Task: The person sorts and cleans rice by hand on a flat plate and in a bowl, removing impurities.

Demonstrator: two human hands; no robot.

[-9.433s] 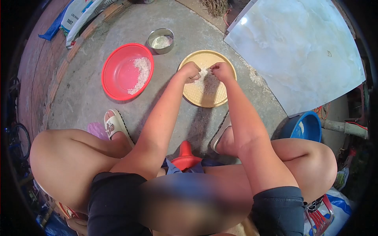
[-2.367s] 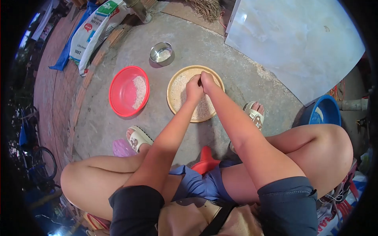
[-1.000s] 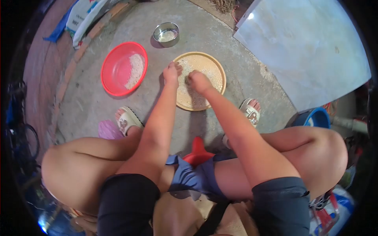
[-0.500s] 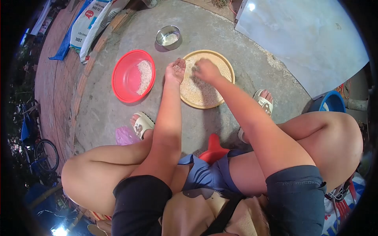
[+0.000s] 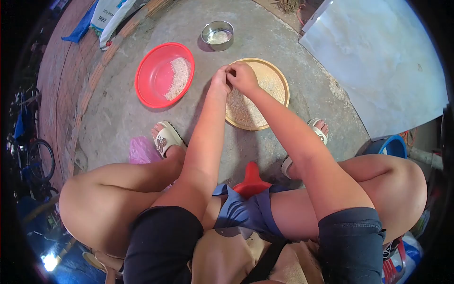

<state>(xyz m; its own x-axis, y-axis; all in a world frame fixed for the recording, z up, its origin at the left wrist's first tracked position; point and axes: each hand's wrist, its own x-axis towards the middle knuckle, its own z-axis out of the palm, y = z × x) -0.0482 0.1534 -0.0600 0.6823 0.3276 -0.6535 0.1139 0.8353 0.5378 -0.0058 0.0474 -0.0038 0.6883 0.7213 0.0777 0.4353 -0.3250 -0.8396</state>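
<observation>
A round yellow woven tray (image 5: 287, 94) lies on the floor ahead of me, with pale grains (image 5: 270, 87) spread over it. My left hand (image 5: 220, 79) is at the tray's upper left edge, curled with its fingers against the other hand. Bent over it, my right hand (image 5: 244, 78) has thumb and fingers drawn together in a pinch. Whatever is between the fingers of either hand is hidden. Left of the tray stands a red plastic basin (image 5: 153, 75) with whitish grains (image 5: 179, 78) heaped along its right side. A round metal bowl (image 5: 218, 47) beyond holds some pale grains.
A large pale marbled sheet (image 5: 378, 61) covers the upper right, with a blue tub (image 5: 398, 146) below its corner. A red plastic stool (image 5: 252, 183) shows between my legs. A pink plastic bag (image 5: 141, 150) lies by my left foot. Printed sacks (image 5: 107, 16) lie at upper left.
My right hand has moved from over the tray to meet my left hand. My left palm, open and cupped with small bits on it before, is now curled. The view has shifted slightly.
</observation>
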